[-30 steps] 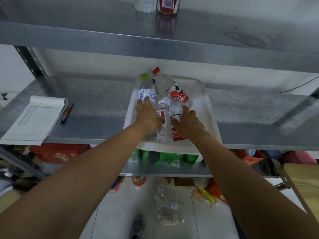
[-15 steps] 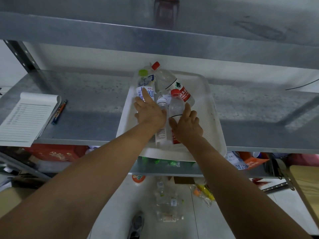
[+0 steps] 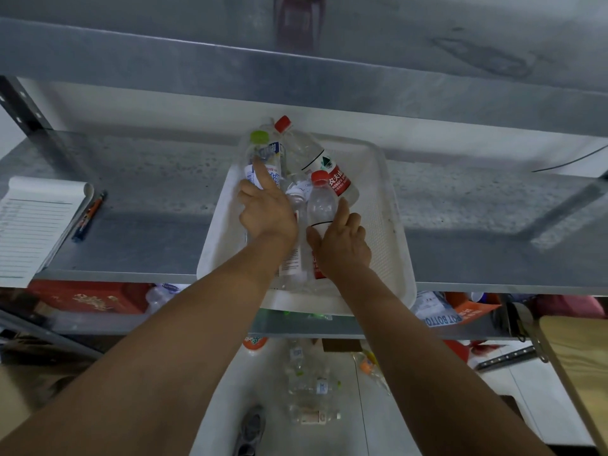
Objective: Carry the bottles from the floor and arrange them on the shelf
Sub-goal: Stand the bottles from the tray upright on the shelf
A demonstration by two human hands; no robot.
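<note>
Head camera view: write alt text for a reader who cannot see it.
Two hands rest on bottles in a white tray on a metal shelf: the left hand touches a green-capped bottle with its forefinger, the right hand lies on a small red-capped bottle. More bottles lie on the floor. A notepad lies at left.

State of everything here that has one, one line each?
tray: on shelf, overhanging front edge.
green-capped bottle: capped, lying in tray.
large red-capped bottle: capped, lying in tray.
left hand: index finger straight, touching green-capped bottle.
right hand: resting on small red-capped bottle.
notepad: open to lined page.
floor bottles: lying, not yet shelved.
</note>
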